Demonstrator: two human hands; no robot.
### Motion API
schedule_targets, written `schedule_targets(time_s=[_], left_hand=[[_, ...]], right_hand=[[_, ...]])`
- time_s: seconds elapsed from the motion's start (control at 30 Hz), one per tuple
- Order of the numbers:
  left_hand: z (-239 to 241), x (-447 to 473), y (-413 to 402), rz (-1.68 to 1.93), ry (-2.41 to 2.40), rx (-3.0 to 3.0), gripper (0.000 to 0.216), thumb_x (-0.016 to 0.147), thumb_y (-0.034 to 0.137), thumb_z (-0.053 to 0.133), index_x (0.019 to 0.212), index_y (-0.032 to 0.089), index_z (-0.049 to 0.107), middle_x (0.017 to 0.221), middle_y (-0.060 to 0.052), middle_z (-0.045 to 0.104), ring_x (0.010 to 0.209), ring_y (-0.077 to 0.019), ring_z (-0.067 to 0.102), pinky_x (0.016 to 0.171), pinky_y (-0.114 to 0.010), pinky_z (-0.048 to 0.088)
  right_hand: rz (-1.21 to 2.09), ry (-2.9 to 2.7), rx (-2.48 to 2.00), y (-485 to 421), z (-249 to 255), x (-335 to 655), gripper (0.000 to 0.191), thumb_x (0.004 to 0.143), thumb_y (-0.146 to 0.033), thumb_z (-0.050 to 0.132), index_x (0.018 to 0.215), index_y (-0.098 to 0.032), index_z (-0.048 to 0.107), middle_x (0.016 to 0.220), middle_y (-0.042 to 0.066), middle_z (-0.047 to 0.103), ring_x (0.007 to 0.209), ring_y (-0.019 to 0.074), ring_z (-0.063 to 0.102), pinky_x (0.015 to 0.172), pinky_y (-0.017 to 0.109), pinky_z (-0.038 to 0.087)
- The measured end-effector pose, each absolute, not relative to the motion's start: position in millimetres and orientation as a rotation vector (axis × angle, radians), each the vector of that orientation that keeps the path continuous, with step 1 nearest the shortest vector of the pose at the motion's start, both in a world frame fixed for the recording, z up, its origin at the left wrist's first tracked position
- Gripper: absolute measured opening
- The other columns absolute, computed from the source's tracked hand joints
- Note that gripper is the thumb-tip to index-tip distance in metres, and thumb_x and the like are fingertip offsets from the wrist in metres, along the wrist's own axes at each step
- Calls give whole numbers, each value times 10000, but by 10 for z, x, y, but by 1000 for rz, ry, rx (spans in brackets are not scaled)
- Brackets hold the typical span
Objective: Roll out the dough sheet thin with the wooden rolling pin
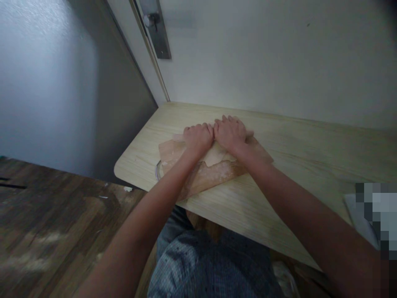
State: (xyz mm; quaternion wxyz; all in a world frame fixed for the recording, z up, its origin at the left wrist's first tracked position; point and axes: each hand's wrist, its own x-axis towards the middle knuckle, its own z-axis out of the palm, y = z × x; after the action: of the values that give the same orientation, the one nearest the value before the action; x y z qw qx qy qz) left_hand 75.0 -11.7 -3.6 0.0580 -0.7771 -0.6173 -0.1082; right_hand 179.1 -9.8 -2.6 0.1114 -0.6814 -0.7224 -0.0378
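A wooden cutting board [214, 174], dusted with flour, lies at a slant on the table with a metal ring handle [157, 170] at its left end. Flat pale dough [215, 156] spreads over its middle. My left hand [199, 136] and my right hand [230, 131] are side by side above the dough, nearly touching, with fingers curled over. Beneath them is what looks like a pale rolling pin [178, 137]; its ends stick out past both hands, and its middle is hidden. Both arms reach forward, straight.
The light wood table [297, 165] meets a white door [263, 62] at the back, with a metal lock plate [158, 31]. A grey panel [62, 91] stands at left. Pale scraps [127, 189] lie on the dark floor. A pale object [359, 219] sits at the table's right, partly blurred out.
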Motion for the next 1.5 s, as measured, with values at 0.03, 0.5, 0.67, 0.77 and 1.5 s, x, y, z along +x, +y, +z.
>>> schedule_targets(time_s=[0.03, 0.5, 0.67, 0.77, 1.5], left_hand=[[-41, 747, -132, -335, -1854, -2354, 554, 928, 368, 129, 897, 139, 632, 882, -126, 676, 818, -255, 621, 733, -381, 393], [-58, 719, -370, -424, -1789, -2332, 425, 925, 300, 189, 943, 155, 588, 937, -108, 651, 935, -253, 567, 809, -382, 372], [-134, 697, -468, -508, -1742, -2301, 430, 928, 308, 192, 1145, 155, 530, 1098, -117, 612, 1091, -274, 494, 912, -412, 330], [-172, 684, -526, -506, -1731, -2296, 444, 931, 307, 191, 1212, 141, 492, 1212, -135, 556, 1135, -265, 471, 968, -416, 292], [-151, 674, -554, -450, -1723, -2358, 478, 933, 314, 162, 1313, 151, 402, 1334, -131, 462, 1263, -262, 357, 1032, -436, 234]], right_hand=[[-115, -2119, -1992, -121, -26, 1785, 432, 906, -236, 235, 1028, -127, 635, 1207, 154, 566, 1128, 266, 484, 924, 423, 314], [-205, -2088, -1915, -397, -54, 1758, 452, 918, -259, 220, 1082, -100, 611, 1150, 127, 611, 1155, 260, 463, 995, 434, 258], [-175, -2100, -1862, -492, -89, 1767, 444, 917, -278, 253, 1168, -94, 569, 1275, 126, 529, 1214, 258, 415, 1022, 424, 241], [-194, -2120, -1833, -551, -110, 1770, 448, 913, -272, 264, 1196, -74, 550, 1296, 144, 505, 1227, 253, 407, 1042, 406, 218], [-128, -2043, -1835, -582, -102, 1735, 440, 920, -256, 235, 1077, -118, 622, 1262, 110, 543, 1257, 240, 369, 1051, 443, 188]])
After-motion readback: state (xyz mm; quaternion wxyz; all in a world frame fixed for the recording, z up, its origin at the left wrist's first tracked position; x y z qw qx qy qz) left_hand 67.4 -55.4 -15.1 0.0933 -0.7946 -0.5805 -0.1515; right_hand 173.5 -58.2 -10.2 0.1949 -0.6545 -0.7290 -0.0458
